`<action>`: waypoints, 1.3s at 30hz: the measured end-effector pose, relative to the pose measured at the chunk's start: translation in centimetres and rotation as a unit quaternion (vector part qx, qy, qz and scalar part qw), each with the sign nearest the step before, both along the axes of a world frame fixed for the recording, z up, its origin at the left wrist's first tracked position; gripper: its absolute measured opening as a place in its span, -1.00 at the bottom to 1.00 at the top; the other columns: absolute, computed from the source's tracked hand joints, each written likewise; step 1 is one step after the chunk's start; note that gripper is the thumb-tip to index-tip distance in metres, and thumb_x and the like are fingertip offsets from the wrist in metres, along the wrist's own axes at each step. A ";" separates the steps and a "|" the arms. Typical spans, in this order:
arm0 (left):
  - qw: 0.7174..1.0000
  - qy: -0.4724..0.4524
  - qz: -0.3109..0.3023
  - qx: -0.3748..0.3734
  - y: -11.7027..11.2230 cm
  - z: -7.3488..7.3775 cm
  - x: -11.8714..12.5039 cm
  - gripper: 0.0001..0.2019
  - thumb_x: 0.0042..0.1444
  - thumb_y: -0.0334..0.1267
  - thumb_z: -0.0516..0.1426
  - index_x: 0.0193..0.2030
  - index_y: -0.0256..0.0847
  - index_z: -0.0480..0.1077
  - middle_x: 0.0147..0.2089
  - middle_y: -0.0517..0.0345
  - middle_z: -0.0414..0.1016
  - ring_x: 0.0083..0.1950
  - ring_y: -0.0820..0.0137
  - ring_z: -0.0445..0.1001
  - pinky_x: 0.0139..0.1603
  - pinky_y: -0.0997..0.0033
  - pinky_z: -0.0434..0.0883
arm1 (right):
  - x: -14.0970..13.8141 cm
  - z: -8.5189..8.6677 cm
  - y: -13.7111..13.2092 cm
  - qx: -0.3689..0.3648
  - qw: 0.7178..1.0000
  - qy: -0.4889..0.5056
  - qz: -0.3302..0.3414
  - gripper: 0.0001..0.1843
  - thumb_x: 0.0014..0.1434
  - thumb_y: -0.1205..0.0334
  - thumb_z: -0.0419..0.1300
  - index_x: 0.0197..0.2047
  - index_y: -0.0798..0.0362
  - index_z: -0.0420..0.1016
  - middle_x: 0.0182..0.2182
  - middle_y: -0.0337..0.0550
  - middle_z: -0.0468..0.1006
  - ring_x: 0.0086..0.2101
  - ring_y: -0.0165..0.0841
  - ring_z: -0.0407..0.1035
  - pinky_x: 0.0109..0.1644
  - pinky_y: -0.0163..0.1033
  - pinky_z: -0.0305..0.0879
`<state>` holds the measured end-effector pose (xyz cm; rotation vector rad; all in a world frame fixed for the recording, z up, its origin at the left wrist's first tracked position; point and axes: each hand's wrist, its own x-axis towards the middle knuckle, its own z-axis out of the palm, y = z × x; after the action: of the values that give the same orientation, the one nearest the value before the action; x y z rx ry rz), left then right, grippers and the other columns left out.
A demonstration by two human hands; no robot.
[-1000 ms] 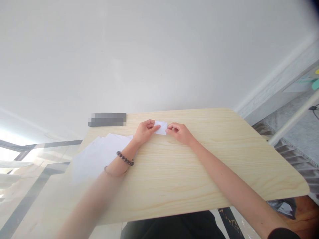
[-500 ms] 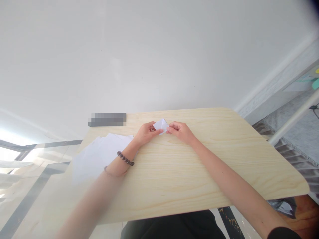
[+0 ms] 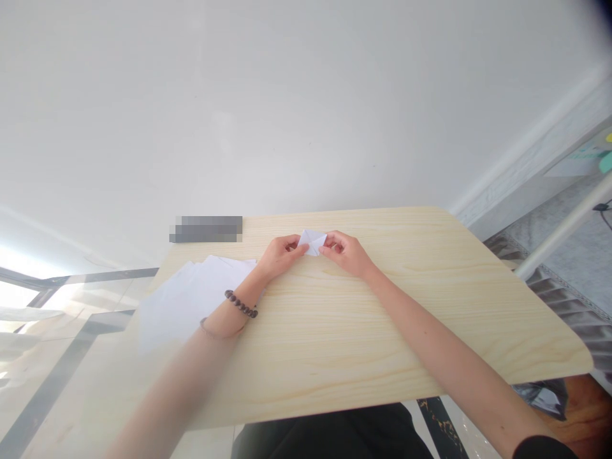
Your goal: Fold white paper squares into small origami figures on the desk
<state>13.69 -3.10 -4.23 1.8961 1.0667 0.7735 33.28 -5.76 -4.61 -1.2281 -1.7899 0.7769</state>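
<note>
A small piece of folded white paper (image 3: 313,241) is held between both hands, a little above the far half of the table. Creases cross on its face. My left hand (image 3: 283,255) pinches its left side, with the thumb on the near face and the fingers behind. On the other side, my right hand (image 3: 348,253) grips the right edge between thumb and fingers. The fingertips behind the paper are partly hidden.
White paper sheets (image 3: 191,299) lie loosely stacked under and left of my left forearm. A blurred-out grey object (image 3: 206,229) sits at the table's far left corner. The light wooden table (image 3: 430,287) stands against a white wall (image 3: 306,115).
The folded paper has turned from a diamond pose to one with a flatter top edge and crossing creases in view. Both hands shifted their grip slightly around it.
</note>
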 end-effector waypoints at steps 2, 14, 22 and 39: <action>1.000 0.004 0.001 0.001 -0.1 0.1 0.0 -0.62 0.05 0.01 0.02 -0.23 -0.26 0.44 -0.32 0.16 0.47 -0.37 0.45 0.36 -0.38 0.52 0.25 | 0.1 -0.1 0.1 0.002 1.000 0.007 0.000 -0.81 0.00 0.17 0.12 -0.30 0.07 0.39 -0.40 -0.22 0.48 -0.44 -0.47 0.27 -0.42 -0.36 0.12; 0.999 -0.015 0.037 0.017 -0.1 0.3 0.1 -0.64 -0.03 0.02 0.11 -0.29 -0.25 0.46 -0.34 0.15 0.48 -0.46 0.50 0.26 -0.43 0.51 0.20 | 0.0 -0.4 0.1 -0.008 0.999 0.014 -0.027 -0.72 -0.02 0.06 0.15 -0.28 0.05 0.39 -0.48 -0.24 0.45 -0.50 -0.46 0.27 -0.41 -0.33 0.19; 0.998 -0.005 0.034 0.054 0.3 -0.2 -0.1 -0.72 0.02 -0.10 0.08 -0.28 -0.22 0.49 -0.33 0.15 0.48 -0.37 0.45 0.32 -0.35 0.49 0.24 | 0.0 -0.4 0.3 0.003 0.999 0.017 -0.032 -0.75 0.03 0.05 0.11 -0.30 0.06 0.40 -0.51 -0.22 0.45 -0.48 -0.42 0.32 -0.35 -0.29 0.24; 0.997 -0.043 0.060 0.025 0.3 -0.4 0.1 -0.78 -0.02 -0.18 0.11 -0.26 -0.23 0.44 -0.22 0.09 0.49 -0.27 0.42 0.41 -0.19 0.43 0.34 | -0.1 -0.5 0.2 0.018 0.999 0.022 -0.034 -0.89 0.02 0.19 0.11 -0.37 0.03 0.32 -0.47 -0.24 0.44 -0.46 -0.43 0.33 -0.34 -0.31 0.23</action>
<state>13.78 -2.80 -4.63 1.8352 1.1241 0.9489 33.19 -5.56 -5.15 -1.2321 -1.7107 0.7260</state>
